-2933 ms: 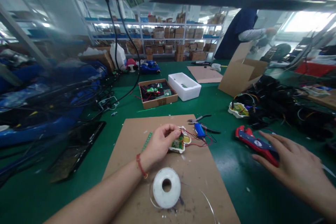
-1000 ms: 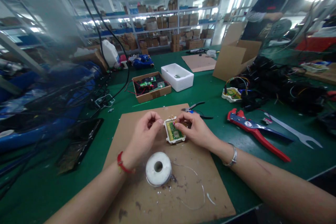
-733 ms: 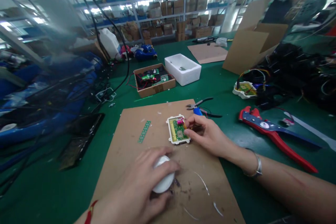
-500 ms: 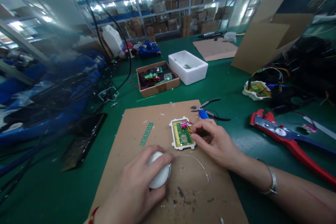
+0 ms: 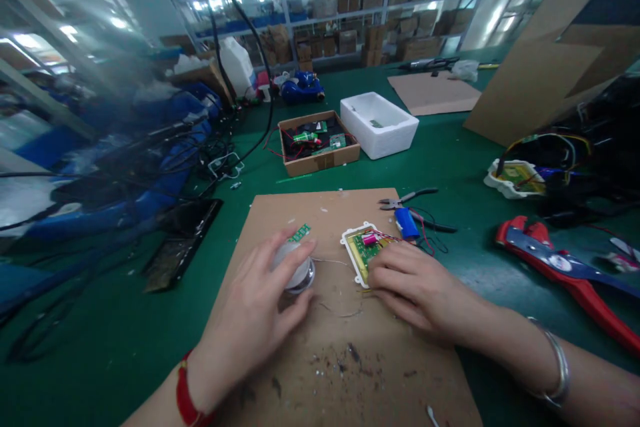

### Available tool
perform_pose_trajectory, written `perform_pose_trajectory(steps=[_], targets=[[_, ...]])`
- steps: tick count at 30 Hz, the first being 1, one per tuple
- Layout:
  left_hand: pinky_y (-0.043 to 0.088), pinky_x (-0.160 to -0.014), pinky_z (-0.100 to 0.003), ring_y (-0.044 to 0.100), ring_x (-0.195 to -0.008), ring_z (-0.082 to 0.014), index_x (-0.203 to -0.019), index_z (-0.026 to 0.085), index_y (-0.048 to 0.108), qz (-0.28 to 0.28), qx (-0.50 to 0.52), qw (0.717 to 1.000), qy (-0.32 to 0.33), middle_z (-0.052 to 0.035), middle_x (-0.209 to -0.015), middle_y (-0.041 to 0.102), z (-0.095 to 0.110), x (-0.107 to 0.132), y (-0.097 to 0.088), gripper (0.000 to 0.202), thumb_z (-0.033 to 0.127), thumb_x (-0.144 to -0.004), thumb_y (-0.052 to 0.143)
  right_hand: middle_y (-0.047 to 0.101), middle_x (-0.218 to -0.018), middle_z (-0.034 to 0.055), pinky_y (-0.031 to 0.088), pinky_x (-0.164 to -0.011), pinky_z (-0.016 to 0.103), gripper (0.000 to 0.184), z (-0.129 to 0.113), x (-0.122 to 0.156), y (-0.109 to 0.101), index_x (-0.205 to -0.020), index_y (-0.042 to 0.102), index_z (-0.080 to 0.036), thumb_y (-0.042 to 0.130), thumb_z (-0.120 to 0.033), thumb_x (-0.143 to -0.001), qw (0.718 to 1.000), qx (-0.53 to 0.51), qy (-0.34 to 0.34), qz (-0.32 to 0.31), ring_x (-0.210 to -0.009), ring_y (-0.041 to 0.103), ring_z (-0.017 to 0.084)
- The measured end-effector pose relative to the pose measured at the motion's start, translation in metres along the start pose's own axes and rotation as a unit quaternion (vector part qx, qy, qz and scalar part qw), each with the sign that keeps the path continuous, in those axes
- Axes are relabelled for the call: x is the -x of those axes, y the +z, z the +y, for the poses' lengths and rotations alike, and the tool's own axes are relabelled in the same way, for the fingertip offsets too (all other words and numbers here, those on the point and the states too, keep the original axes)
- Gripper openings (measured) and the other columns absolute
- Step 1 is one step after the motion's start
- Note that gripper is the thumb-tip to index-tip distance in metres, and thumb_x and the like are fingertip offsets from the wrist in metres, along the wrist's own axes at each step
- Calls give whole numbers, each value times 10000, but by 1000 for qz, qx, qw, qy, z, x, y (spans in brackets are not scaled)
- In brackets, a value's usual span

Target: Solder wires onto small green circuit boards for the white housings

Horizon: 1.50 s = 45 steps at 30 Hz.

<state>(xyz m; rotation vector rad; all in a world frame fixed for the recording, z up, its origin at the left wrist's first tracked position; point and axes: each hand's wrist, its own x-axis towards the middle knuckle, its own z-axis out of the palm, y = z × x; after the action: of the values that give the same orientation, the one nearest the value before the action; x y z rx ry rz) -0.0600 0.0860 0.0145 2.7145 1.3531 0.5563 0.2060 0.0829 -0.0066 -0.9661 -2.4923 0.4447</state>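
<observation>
My left hand (image 5: 260, 287) is wrapped over a white spool of solder wire (image 5: 296, 273) on the brown cardboard sheet (image 5: 320, 340). A thin silvery strand runs from the spool towards the right. My right hand (image 5: 415, 280) has its fingers curled together at the lower right of a green circuit board (image 5: 367, 250) in a white-rimmed case. Thin wire ends (image 5: 366, 291) poke out by its fingertips, and the rest of what it grips is hidden. A pink part (image 5: 369, 239) sits on the board. Beyond the spool lies a partly covered green strip board (image 5: 301, 233).
Behind the right hand lie a blue battery pack (image 5: 407, 223) and cutting pliers (image 5: 417, 195). Red-handled crimpers (image 5: 560, 260) rest at right. A carton of boards (image 5: 323, 161) and a white foam box (image 5: 387, 143) stand farther back. A black tray (image 5: 185, 243) lies at left.
My left hand has shifted the spool away from me and partly over the strip board. My right hand has moved lower over the circuit board, covering more of it. The view has turned slightly left.
</observation>
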Motion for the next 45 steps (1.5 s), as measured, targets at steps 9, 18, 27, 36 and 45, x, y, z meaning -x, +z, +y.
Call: perform_pose_trajectory(steps=[9,18,27,36,45], targets=[[499,-634,-363,544,-746,-212,-986,160,591,-82,28,992,92,-67,-859,624,34,20,26,151,140,-902,466,594,-816,48,389,-703,302,170,-1,-1,-4,-848,589,-194,447,-227,-936,999,34,6,-4,-773,524,175],[518,-674,-266,628,-757,-146,-998,221,583,-105,184,977,8,-2,-851,665,56,2,37,146,150,-896,507,600,-773,40,390,-667,305,129,9,0,-10,-777,562,-203,498,-198,-888,994,64,88,0,-733,541,188],[485,-669,-276,601,-741,-147,-946,211,610,-83,193,976,59,-3,-816,669,57,-11,52,124,177,-905,498,610,-773,21,385,-661,290,111,12,14,-16,-762,544,-205,549,-140,-853,985,9,171,-12,-747,561,184],[417,-605,-286,494,-716,-168,-948,165,584,-44,116,984,126,-49,-818,585,52,-8,54,191,112,-927,402,611,-762,18,361,-657,293,117,11,11,-13,-742,540,-198,572,-142,-840,984,-10,177,6,-719,550,173],[476,-633,-308,525,-745,-182,-1018,168,562,-113,152,970,151,-62,-845,601,56,-13,55,213,129,-939,369,610,-759,4,367,-664,279,101,10,12,-14,-767,558,-195,603,-114,-808,982,-41,182,33,-723,550,158]])
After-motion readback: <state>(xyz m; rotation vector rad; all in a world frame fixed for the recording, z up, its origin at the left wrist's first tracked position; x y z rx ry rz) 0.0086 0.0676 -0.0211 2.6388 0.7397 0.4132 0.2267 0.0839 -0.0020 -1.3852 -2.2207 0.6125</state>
